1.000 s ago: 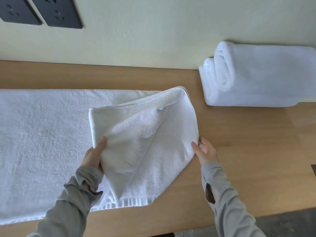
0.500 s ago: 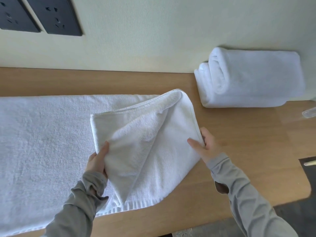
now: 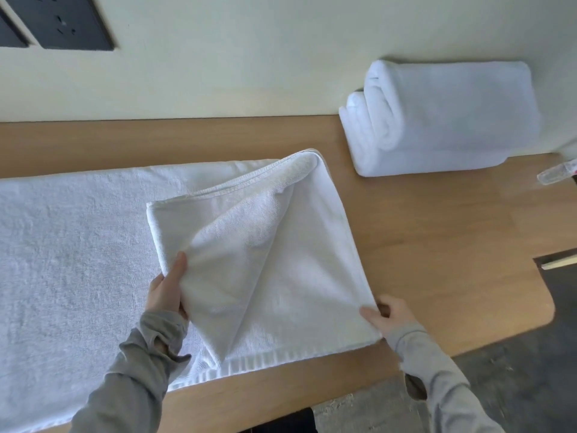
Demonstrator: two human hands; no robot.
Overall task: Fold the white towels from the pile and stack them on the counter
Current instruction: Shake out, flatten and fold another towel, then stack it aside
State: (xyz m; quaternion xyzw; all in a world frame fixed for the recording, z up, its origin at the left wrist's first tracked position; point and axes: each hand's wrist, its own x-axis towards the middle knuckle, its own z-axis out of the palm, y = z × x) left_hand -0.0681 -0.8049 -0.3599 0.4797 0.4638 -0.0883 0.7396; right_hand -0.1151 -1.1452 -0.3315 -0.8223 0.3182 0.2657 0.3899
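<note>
- Head view: the left grip (image 3: 165,295) is closed on a raised fold of the white towel (image 3: 281,260), thumb on top of the cloth and fingers tucked beneath it
- The right grip (image 3: 390,317) pinches the towel's near right corner, low over the wood
- Between the two grips the towel's right end is doubled back over itself, with a slanting ridge of cloth down its middle; the rest lies flat and runs off to the left
- The towel rests on a light wooden tabletop (image 3: 437,229) with a rounded near right corner, its ribbed hem close to the front edge
- At the far right, against the wall, sits a stack of folded towels (image 3: 437,120), well apart from the one being handled
- A small clear object (image 3: 555,176) and a dark item (image 3: 559,264) are both cut off by the right edge; what they are cannot be told
- The wall (image 3: 249,57) is pale cream, with dark socket plates (image 3: 62,23) at upper left; the floor (image 3: 515,385) is grey
- Count: two hands in grey sleeves (image 3: 125,385), one towel under way, one stack showing two rounded folds at its left end, two socket plates
</note>
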